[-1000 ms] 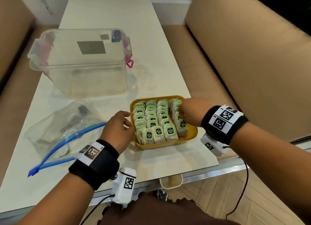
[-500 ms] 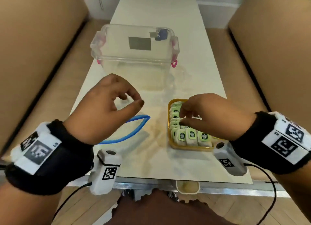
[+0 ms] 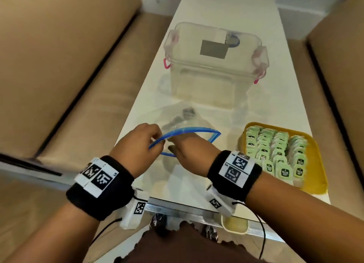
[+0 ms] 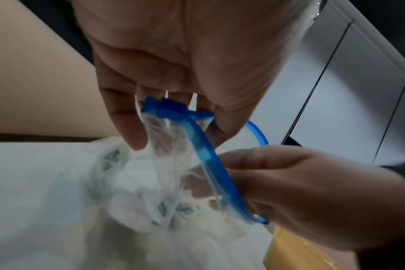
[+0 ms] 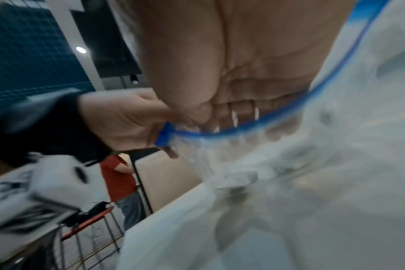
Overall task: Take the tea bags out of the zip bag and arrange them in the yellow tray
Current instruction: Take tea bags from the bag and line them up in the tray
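The clear zip bag (image 3: 183,121) with a blue rim (image 3: 197,129) lies on the white table, its mouth held wide. My left hand (image 3: 157,142) pinches the near-left end of that rim (image 4: 173,109). My right hand (image 3: 175,148) reaches through the mouth, and its fingers (image 5: 275,131) show blurred through the plastic with nothing seen in them. Several tea bags (image 4: 171,208) lie loose in the bag's bottom. To the right stands the yellow tray (image 3: 317,164), packed with rows of green-labelled tea bags (image 3: 275,150).
A clear lidded box (image 3: 214,65) with pink latches stands behind the zip bag. Tan sofas (image 3: 69,65) flank the narrow table on both sides. The table's front edge (image 3: 177,205) runs just under my wrists.
My left hand left the tray's edge, rose, and now pinches the bag's rim. My right hand moved off the tea bags in the tray and into the bag's mouth.
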A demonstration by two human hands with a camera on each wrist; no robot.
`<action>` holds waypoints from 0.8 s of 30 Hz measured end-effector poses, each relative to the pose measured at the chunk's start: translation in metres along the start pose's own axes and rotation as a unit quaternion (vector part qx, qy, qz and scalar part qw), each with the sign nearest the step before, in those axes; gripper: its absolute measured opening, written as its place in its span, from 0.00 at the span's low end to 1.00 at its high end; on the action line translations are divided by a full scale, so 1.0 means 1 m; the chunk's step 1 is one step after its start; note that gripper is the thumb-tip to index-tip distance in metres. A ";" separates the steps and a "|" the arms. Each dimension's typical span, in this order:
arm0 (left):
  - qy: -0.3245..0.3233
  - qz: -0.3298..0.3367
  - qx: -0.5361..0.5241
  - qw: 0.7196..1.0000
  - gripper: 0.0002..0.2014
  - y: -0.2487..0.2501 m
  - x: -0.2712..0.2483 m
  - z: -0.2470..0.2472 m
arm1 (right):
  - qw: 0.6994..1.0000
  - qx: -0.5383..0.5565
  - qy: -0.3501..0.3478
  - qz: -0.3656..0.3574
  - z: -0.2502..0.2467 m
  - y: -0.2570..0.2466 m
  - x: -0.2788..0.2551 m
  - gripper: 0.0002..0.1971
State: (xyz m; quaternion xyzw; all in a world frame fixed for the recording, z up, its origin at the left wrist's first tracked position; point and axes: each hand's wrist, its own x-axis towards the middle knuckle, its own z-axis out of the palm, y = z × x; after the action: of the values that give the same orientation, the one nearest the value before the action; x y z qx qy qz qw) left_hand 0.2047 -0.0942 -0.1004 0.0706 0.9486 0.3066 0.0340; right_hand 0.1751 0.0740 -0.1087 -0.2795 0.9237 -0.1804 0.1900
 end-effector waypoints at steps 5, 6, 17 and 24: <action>-0.025 0.034 -0.041 0.998 0.04 -0.004 -0.001 0.002 | 0.980 -0.102 -0.121 0.121 0.003 0.004 0.054 0.17; -0.032 0.036 -0.042 0.998 0.03 -0.006 -0.001 0.002 | 0.977 -0.081 -0.144 0.134 0.004 0.004 0.061 0.16; -0.038 0.054 -0.049 0.997 0.03 -0.019 0.009 -0.006 | 0.977 -0.074 -0.070 0.188 0.014 -0.003 0.082 0.12; -0.031 0.052 -0.058 0.996 0.02 -0.024 0.019 -0.013 | 0.973 -0.058 -0.073 0.212 0.007 -0.004 0.073 0.06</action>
State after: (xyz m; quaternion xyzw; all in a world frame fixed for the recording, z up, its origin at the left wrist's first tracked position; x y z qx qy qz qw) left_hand 0.1820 -0.1177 -0.1044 0.1269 0.9227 0.3605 0.0514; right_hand 0.1236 0.0266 -0.1317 -0.1002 0.9545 -0.0610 0.2742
